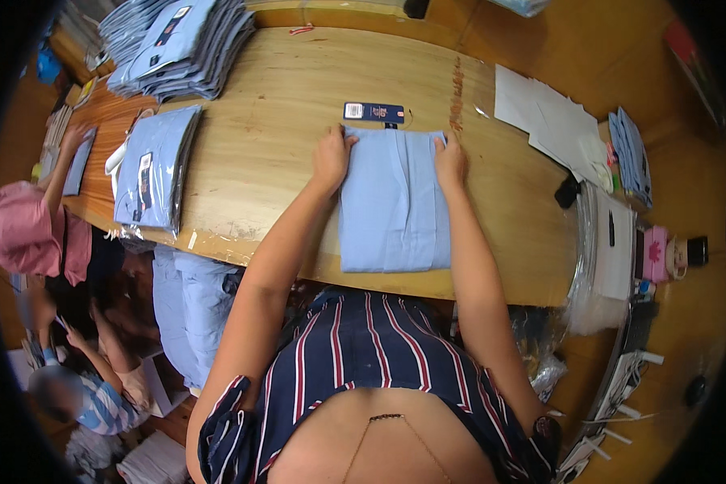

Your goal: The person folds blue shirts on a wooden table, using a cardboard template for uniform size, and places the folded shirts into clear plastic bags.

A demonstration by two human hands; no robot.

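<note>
A folded light-blue garment [395, 206] lies flat before me on the wooden table. At its far left corner my left hand [333, 157] is closed on the edge, thumb on top. My right hand [452, 159] grips the far right edge the same way. The fingers under the cloth are partly hidden. Just beyond the far edge lies a dark blue hang tag [373, 112] with a white label and a thin loop. A small dark neck label [390, 126] shows at that edge.
A bagged blue garment [155, 169] lies to the left, with a tall stack of bagged garments [189, 48] behind it. White paper sheets [544, 117] and clear plastic bags [593, 258] lie on the right. A person in a pink top [28, 230] works at far left.
</note>
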